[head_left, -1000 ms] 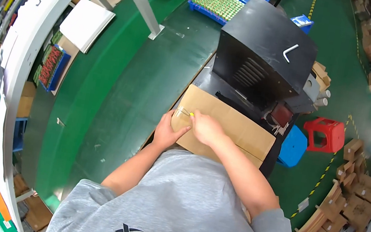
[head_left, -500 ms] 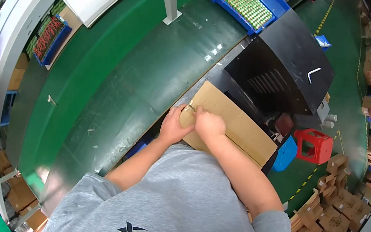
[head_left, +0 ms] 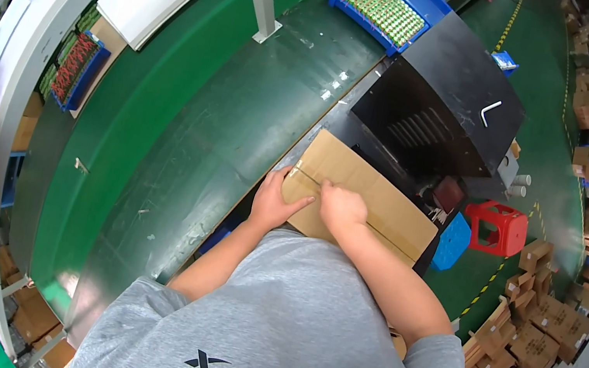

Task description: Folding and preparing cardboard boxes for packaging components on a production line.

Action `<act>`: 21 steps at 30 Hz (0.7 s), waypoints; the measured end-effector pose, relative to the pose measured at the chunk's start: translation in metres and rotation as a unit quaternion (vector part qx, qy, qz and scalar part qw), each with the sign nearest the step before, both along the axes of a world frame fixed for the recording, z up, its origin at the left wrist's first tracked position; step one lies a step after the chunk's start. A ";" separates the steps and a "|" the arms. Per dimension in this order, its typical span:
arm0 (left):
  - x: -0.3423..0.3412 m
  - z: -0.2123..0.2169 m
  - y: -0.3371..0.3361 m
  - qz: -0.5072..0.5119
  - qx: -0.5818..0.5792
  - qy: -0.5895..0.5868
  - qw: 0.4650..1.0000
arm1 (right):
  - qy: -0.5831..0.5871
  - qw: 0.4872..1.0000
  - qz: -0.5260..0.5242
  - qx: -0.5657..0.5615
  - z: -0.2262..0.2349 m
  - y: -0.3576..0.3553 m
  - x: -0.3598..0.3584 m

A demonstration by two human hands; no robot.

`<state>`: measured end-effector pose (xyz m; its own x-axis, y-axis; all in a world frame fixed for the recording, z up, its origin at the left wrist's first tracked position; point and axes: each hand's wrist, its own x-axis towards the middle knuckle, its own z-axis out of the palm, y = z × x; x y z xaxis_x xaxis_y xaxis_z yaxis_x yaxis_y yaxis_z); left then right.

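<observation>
A closed brown cardboard box (head_left: 376, 188) lies in front of me, its long seam running from the left end toward the right. My left hand (head_left: 274, 202) grips the box at its left end, fingers along the edge and thumb stretched over the top. Just right of that thumb, my right hand (head_left: 343, 207) is closed in a fist with its fingertips pressed on the seam. Whatever sits between those fingers is hidden or too small to make out. Left of the right hand, the seam shows as a dark line.
Behind the box stands a black metal cabinet (head_left: 435, 98) with a white hex key (head_left: 489, 113) on top. A blue tray (head_left: 380, 11) of green-topped cells is at its left. A green workbench (head_left: 242, 123) runs along the left; a red stool (head_left: 495, 228) stands right.
My right hand has slid a little to the right along the seam, away from the left thumb. More of the dark seam line shows. The left hand stays at the box's end.
</observation>
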<state>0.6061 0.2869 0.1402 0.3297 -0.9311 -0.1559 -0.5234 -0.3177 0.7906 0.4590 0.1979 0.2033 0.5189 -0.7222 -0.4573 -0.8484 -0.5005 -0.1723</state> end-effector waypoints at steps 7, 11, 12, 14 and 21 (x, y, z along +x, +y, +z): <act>-0.001 0.002 0.001 -0.001 -0.002 -0.006 1.000 | 0.033 0.999 -0.002 0.004 -0.003 0.011 -0.067; -0.001 0.002 0.001 -0.006 -0.002 -0.014 1.000 | 0.076 0.996 -0.011 0.042 0.014 0.012 -0.102; -0.001 0.003 0.001 -0.008 0.005 -0.013 1.000 | 0.076 0.996 -0.019 0.041 0.015 0.014 -0.112; -0.001 0.003 0.002 -0.010 0.009 -0.012 1.000 | 0.093 0.995 -0.020 0.033 0.015 0.019 -0.132; -0.001 -0.004 0.000 -0.020 -0.012 -0.025 0.999 | 0.070 0.996 -0.051 -0.023 0.012 0.041 -0.200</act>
